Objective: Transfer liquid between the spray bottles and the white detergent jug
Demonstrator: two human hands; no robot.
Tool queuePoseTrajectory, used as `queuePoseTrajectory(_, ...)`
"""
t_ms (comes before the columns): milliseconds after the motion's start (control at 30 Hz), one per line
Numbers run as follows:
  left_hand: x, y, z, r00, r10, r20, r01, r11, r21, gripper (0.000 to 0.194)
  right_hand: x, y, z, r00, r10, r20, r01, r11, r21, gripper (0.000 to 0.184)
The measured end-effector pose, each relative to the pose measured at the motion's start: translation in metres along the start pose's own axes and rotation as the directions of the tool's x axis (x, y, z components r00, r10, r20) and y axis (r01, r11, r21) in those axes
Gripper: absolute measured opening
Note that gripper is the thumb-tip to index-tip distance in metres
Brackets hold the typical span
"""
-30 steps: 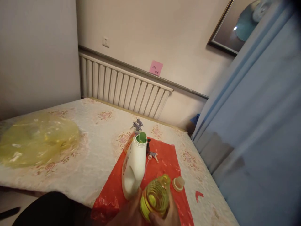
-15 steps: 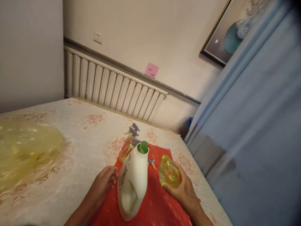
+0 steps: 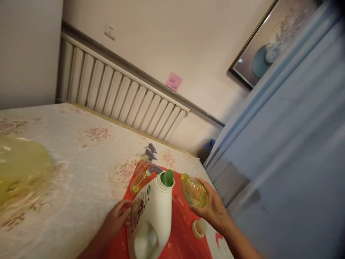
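ideally, the right hand (image 3: 214, 208), wrapped around the yellow bottle (image 3: 194, 192), should squeeze lightly and limit its tilt, with the left hand (image 3: 117, 217) steadying the white jug (image 3: 159, 210); whether its curled fingers grip, i cannot tell. the bottle lies at the right hand's ten o'clock, the jug at the left's three.

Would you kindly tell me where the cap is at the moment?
In the head view, the cap lies near the right edge of the red sheet, right of the white jug.
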State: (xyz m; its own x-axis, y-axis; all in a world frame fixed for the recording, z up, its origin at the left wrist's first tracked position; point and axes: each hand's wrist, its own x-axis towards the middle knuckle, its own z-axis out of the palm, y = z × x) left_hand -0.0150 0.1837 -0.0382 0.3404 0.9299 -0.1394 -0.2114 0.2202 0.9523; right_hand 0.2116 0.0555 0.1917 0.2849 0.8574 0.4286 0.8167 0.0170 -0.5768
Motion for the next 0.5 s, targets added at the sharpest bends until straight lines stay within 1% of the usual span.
queuePoseTrajectory(167, -0.001, 0.001, -0.003, 0.999, -0.039, -0.002, 0.039, 0.999, -0.028, 0.048, 0.008, 0.001, -0.002, 0.996, -0.068, 0.052, 0.069, 0.997, -0.02, 0.068)
queuePoseTrajectory(500, 0.0, -0.008, -0.007, 0.998, -0.037, 0.041, 0.039, 0.998, -0.039, 0.045, 0.019, 0.004, -0.003, 0.971, -0.217, 0.103, 0.231, 0.961, -0.153, 0.066)
